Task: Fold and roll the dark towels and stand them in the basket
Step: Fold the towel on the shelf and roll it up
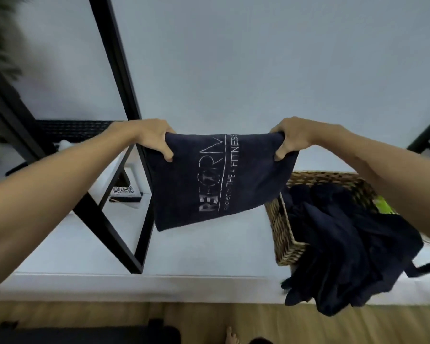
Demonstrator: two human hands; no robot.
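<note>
A dark navy towel [184, 180] with white lettering hangs stretched in the air in front of me. My left hand [152, 137] grips its upper left corner, and my right hand [289, 137] grips its upper right corner. Below and to the right, a woven wicker basket [282, 234] stands on a white shelf [196, 247]. A heap of loose dark towels [345, 249] fills the basket and spills over its front edge, past the shelf's lip.
A black metal frame [114, 58] with slanted bars rises on the left of the shelf. A small card with a QR code [123, 192] stands behind it. The wooden floor [134, 316] lies below, with a bare foot [231, 335] at the bottom edge.
</note>
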